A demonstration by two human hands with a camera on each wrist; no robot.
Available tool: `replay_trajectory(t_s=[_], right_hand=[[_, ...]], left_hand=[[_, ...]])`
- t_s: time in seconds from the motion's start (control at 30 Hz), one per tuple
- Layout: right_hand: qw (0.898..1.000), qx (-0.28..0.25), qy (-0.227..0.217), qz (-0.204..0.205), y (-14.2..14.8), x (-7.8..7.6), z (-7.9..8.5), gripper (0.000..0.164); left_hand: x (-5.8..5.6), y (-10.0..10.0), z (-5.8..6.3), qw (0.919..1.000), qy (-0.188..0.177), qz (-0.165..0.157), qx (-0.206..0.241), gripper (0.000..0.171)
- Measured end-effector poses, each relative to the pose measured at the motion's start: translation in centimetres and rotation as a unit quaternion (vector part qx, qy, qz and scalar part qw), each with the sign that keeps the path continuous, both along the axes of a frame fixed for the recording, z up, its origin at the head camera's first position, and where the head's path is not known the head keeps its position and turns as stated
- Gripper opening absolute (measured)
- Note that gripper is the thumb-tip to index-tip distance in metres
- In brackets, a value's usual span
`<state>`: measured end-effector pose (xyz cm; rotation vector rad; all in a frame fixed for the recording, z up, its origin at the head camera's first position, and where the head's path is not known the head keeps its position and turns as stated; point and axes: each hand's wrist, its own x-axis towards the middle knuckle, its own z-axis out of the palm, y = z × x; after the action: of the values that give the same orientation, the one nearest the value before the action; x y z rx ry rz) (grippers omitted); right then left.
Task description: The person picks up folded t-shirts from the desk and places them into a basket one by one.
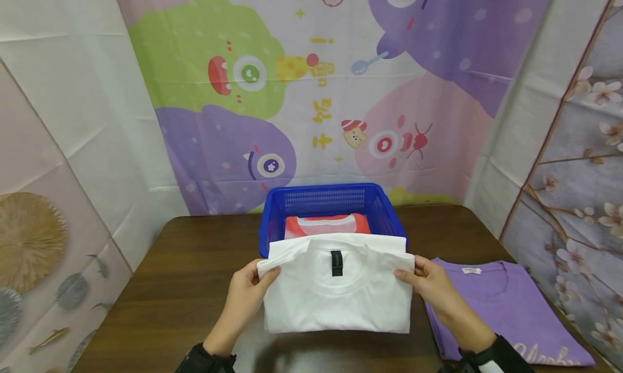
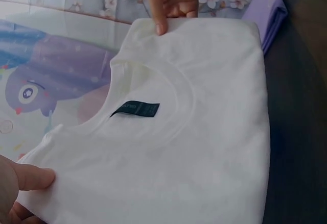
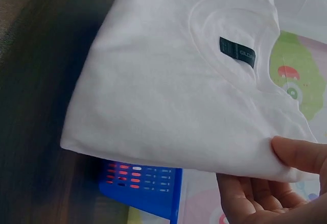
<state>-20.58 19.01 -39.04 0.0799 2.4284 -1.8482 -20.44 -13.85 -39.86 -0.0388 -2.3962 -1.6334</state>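
A folded white T-shirt with a dark neck label hangs between both hands, raised off the table in front of a blue basket. My left hand pinches its upper left corner, thumb on the front and fingers behind. At the opposite corner my right hand pinches the cloth the same way; the right wrist view shows its thumb on top and fingers underneath. Inside the basket lies a folded red-and-pink garment, its lower part hidden by the white shirt.
A folded purple T-shirt with pale lettering lies at the right of the brown wooden table, partly under my right forearm. Behind the table hangs a cartoon-printed curtain; a floral cloth hangs at the right.
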Motion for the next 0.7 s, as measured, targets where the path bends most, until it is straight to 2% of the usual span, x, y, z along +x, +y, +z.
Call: replay_trajectory(t_s=[0.17, 0.33, 0.53, 0.7], right_hand=[[0.999, 0.016, 0.015, -0.027, -0.3, -0.9, 0.2, 0.045], [0.998, 0.01, 0.033, -0.051, -0.7, -1.8, 1.0, 0.046], [0.997, -0.009, 0.047, -0.058, -0.9, -2.6, 2.2, 0.046], [0.997, -0.014, 0.06, -0.056, -0.7, -3.0, 3.1, 0.045]], left_hand=[[-0.7, 0.5, 0.5, 0.9998, 0.015, 0.001, 0.016, 0.017], [-1.7, 0.5, 1.1, 0.9991, 0.024, 0.007, 0.033, 0.019], [-2.8, 0.2, 2.0, 0.9984, 0.023, 0.026, 0.045, 0.02], [-3.3, 0.1, 2.8, 0.9984, 0.03, 0.026, 0.04, 0.019]])
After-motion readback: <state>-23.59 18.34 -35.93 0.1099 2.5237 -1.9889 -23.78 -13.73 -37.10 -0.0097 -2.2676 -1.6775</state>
